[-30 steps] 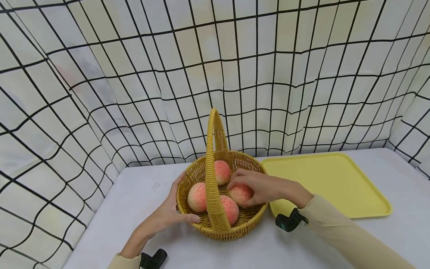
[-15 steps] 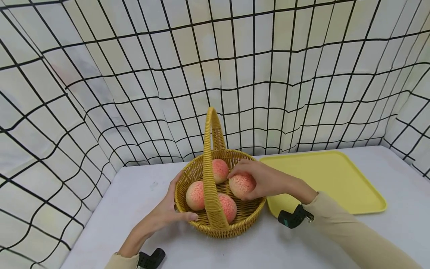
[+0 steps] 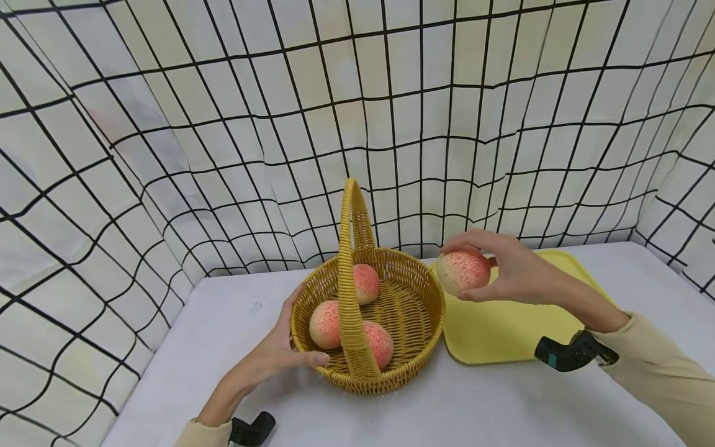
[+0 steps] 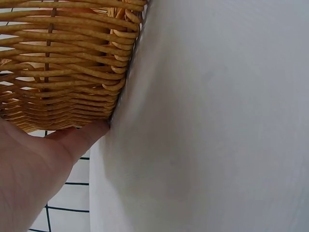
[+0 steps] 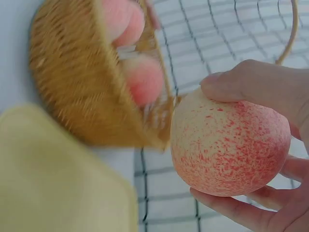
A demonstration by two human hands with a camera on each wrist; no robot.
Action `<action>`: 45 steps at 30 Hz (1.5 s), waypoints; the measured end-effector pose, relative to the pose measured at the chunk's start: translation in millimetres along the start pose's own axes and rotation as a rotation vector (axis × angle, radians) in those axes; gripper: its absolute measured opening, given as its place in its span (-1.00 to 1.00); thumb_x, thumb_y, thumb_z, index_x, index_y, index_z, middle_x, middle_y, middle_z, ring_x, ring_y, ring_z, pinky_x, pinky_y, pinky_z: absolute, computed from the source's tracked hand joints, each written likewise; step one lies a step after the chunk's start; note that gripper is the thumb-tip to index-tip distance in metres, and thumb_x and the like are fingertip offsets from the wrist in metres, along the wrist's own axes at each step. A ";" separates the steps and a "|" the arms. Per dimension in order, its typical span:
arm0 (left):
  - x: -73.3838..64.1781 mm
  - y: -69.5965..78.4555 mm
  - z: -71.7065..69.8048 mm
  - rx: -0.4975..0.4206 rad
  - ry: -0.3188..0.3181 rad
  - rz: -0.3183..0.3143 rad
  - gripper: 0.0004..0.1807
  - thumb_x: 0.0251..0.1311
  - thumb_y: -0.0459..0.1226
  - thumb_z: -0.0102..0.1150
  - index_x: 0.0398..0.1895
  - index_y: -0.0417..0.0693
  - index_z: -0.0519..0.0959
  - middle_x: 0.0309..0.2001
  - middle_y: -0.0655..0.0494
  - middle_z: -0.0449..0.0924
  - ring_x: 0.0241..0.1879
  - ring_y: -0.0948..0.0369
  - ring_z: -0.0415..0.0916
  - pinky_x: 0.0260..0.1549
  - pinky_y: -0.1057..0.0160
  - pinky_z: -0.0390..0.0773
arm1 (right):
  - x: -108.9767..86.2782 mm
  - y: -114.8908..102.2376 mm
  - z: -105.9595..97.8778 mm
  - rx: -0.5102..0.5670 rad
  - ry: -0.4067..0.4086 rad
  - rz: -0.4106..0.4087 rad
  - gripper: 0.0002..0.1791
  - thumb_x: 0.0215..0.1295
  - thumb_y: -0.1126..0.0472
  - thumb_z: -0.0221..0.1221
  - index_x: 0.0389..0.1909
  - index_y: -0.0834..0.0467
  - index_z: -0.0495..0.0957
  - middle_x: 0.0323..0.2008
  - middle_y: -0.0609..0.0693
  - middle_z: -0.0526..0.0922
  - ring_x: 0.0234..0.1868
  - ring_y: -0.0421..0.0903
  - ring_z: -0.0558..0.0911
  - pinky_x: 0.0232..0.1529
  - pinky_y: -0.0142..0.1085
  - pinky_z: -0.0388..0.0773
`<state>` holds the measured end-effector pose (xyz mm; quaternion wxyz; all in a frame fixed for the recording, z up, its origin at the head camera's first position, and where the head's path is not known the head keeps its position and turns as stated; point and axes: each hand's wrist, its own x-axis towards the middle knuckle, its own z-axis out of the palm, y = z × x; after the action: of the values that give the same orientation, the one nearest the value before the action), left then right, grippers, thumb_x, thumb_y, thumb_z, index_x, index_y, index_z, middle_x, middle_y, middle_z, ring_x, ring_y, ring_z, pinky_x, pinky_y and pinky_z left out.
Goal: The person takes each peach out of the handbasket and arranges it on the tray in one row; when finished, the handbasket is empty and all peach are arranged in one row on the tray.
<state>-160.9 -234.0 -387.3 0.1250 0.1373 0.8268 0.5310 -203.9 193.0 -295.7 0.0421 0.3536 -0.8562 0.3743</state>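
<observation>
My right hand [image 3: 511,270] holds a pink-and-cream peach [image 3: 461,273] up beside the basket, over the tray's left part. In the right wrist view, thumb and fingers grip the peach [image 5: 224,150] from opposite sides. My left hand [image 3: 274,357] holds the yellow wicker basket [image 3: 410,379] at its left side, the thumb lying over the front rim. Seen from the left wrist, fingers [image 4: 84,137] rest against the woven wall low down. Inside the basket lie a back peach [image 3: 366,284], a left peach [image 3: 325,325] and a front peach [image 3: 378,343], partly behind the tall handle [image 3: 350,298].
A flat yellow tray [image 3: 503,338] lies to the right of the basket on the white table [image 3: 436,410]. Behind and at both sides hangs a white curtain with a black grid net [image 3: 391,155]. Each wrist wears a black camera mount [image 3: 564,354].
My right hand has lifted its peach out of the basket's right side and carried it rightward, toward the tray. The left hand stays at the basket, and three peaches remain inside.
</observation>
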 end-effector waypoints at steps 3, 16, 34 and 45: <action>1.0 -0.5 -0.3 0.004 -0.004 -0.004 0.48 0.02 -0.09 0.61 0.70 0.24 -0.44 0.66 -0.18 -0.14 0.61 -0.20 -0.10 0.47 -0.35 -0.03 | -9.8 16.9 -3.9 -0.048 -0.005 0.032 -0.35 0.03 0.23 0.61 0.19 0.02 0.63 0.17 -0.03 0.64 0.03 0.01 0.58 -0.17 -0.20 0.69; 2.0 0.5 1.7 -0.006 0.003 -0.010 0.47 0.03 -0.10 0.60 0.70 0.24 -0.44 0.67 -0.15 -0.19 0.62 -0.19 -0.14 0.47 -0.37 -0.05 | -7.5 63.4 31.2 -0.206 -0.128 0.018 -0.41 0.04 0.22 0.50 0.15 0.25 0.63 0.13 0.10 0.67 0.15 0.15 0.60 0.09 0.05 0.59; 0.8 1.9 1.5 -0.014 0.005 -0.008 0.49 0.00 -0.11 0.62 0.70 0.26 -0.43 0.67 -0.18 -0.19 0.62 -0.21 -0.13 0.47 -0.37 -0.07 | -8.3 73.5 38.7 -0.024 -0.103 0.068 -0.35 0.01 0.32 0.57 0.20 0.20 0.62 0.15 0.12 0.57 0.09 0.07 0.54 -0.07 -0.20 0.59; 2.0 0.7 1.8 -0.013 0.007 -0.010 0.49 0.00 -0.12 0.63 0.70 0.32 -0.43 0.67 -0.18 -0.19 0.62 -0.22 -0.13 0.47 -0.38 -0.07 | -9.4 75.2 42.2 -0.040 -0.075 0.078 -0.32 -0.02 0.29 0.61 0.19 0.21 0.61 0.15 0.16 0.56 0.10 0.10 0.56 -0.01 -0.11 0.63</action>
<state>-162.0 -231.4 -387.5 0.1258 0.1306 0.8246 0.5359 -236.6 205.5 -375.0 0.0023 0.3328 -0.8777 0.3448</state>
